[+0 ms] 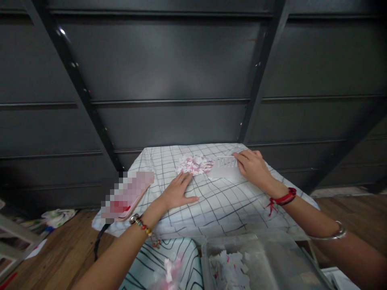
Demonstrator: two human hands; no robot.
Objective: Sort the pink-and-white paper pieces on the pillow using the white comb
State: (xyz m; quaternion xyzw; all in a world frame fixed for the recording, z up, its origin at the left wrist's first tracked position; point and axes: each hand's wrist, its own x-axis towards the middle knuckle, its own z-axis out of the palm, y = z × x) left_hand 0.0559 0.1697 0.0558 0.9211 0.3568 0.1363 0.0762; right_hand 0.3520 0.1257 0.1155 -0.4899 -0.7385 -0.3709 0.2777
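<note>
I see open room on the table (217,207) toward its near edge, beside the plastic box (284,259), while the left hand (177,192) spreads its fingers and the right hand (252,168) pinches the white card (225,172) against the paper scraps (194,164), which a brisk shove could scatter over the far edge.

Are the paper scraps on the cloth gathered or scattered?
Gathered: the paper scraps form one close patch on the checked cloth, beside the left hand and the white slotted card in the right hand.
</note>
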